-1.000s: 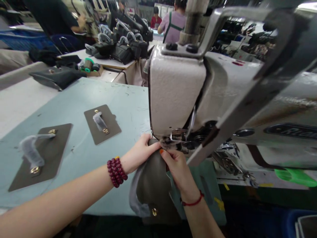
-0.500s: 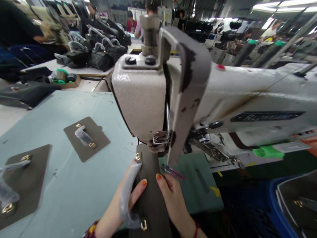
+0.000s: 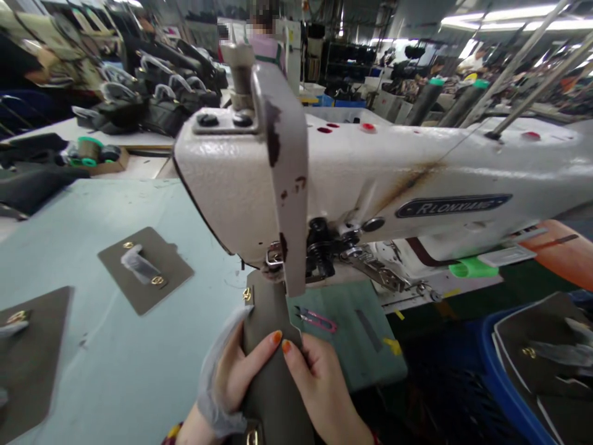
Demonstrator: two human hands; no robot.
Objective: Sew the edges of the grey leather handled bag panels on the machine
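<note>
A grey-brown panel (image 3: 273, 371) runs from under the presser area of a white sewing machine (image 3: 222, 185) toward me. Along its left side, a handle wrapped in translucent film (image 3: 210, 383) arches between two gold buckles, passing around my left hand. My left hand (image 3: 245, 368) grips the panel's left part, thumb on top, fingers hidden by the handle and panel. My right hand (image 3: 319, 377) pinches the right edge, its thumb beside the left thumb. Pink-handled thread snips (image 3: 317, 320) lie just beyond my right hand on the green surface.
Two more panels with wrapped handles lie on the pale table (image 3: 115, 346), one being a smaller panel (image 3: 146, 290). A blue basket (image 3: 486, 346) holding panels stands at the right. Black bags (image 3: 171, 111) are piled at the back left. A person (image 3: 266, 46) is behind the machine.
The view has turned right and the machine appears further left. Both thumbs have come closer together on the panel, and the left hand now reaches through the handle's arch.
</note>
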